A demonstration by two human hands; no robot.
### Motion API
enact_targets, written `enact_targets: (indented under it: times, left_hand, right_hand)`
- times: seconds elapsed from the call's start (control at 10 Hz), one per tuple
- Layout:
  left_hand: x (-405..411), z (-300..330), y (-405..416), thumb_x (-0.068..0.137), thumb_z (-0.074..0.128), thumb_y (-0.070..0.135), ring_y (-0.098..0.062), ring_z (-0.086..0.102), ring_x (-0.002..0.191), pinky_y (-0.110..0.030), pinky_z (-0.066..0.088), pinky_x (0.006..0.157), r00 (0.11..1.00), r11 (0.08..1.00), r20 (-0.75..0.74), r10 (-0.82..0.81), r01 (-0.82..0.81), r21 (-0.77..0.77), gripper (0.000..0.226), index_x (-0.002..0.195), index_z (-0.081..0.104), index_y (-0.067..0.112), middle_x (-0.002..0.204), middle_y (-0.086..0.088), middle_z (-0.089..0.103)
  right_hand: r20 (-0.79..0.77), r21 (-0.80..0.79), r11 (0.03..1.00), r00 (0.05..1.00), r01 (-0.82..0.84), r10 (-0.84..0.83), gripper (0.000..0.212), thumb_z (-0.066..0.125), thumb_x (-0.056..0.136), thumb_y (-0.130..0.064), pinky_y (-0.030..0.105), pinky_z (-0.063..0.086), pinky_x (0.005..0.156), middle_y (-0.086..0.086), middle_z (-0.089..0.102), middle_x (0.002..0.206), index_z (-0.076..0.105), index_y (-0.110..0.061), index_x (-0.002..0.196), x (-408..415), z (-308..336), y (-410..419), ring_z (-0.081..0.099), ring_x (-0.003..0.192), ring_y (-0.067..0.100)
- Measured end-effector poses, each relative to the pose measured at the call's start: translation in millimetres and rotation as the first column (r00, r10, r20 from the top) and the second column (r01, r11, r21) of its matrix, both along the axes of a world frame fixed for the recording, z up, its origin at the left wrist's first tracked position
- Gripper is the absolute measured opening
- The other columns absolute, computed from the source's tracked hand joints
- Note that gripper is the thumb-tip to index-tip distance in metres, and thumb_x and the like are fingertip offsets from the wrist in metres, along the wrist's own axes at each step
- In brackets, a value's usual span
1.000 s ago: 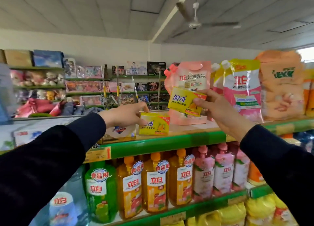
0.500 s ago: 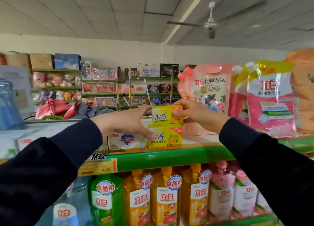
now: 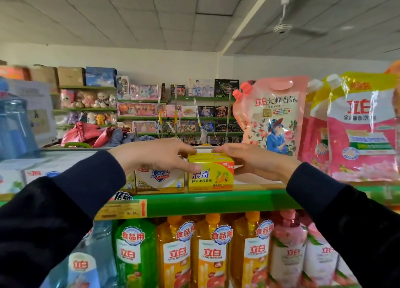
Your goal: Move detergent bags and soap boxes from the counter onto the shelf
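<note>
Since 0.5 s ago: upper box now pushed back, stack reads as 1 yellow soap box (image 3: 211,172) on top shelf (image 3: 216,202), beside Safeguard box (image 3: 159,178). Left hand (image 3: 154,156) and right hand (image 3: 254,161) grip its 2 sides. Orange fruit print, blue characters.

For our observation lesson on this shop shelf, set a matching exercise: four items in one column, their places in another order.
1 yellow soap box
2 Safeguard box
3 pink detergent bag
4 orange bottles

A shelf below
B between both hands
C right of the hands, standing
D under the left hand

The right hand touches the yellow box's right side.

Pairs: 1B, 2D, 3C, 4A
</note>
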State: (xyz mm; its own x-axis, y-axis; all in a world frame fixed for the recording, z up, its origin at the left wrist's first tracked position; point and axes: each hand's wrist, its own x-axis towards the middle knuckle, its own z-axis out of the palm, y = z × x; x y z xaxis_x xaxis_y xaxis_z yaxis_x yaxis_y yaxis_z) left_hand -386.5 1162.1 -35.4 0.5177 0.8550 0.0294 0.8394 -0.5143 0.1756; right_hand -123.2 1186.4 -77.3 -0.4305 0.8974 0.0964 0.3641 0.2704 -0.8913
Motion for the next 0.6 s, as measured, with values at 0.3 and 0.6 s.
enact_targets:
  times: [0.3, 0.6]
  left_hand:
    - [2.9, 0.4, -2.6, 0.071, 0.047, 0.076, -0.015, 0.037, 0.146, -0.027, 0.027, 0.113, 0.999, 1.000, 0.038, 0.005, -0.005, -0.008, 0.101, 0.157, 0.038, 0.025, 0.162, 0.006, 0.037]
    - [-2.8, -4.8, -7.6, 0.083, 0.054, 0.068, -0.014, 0.030, 0.150, -0.029, 0.025, 0.114, 0.948, 0.992, 0.317, 0.024, -0.061, 0.106, 0.095, 0.162, 0.019, 0.030, 0.167, 0.006, 0.027]
  right_hand:
    - [0.014, -0.020, 1.000, 1.000, 0.021, -0.021, 0.039, 0.043, 0.107, -0.044, 0.032, 0.056, 0.095, 0.003, 0.071, 0.128, 0.055, -0.031, 0.142, -2.7, -1.7, -5.5, 0.063, 0.124, 0.020]
    - [-0.002, 0.315, 0.934, 0.985, 0.167, -0.175, 0.048, 0.050, 0.103, -0.047, 0.031, 0.042, 0.108, -0.016, 0.052, 0.144, 0.047, -0.032, 0.149, -12.1, 8.3, -12.2, 0.051, 0.127, 0.002]
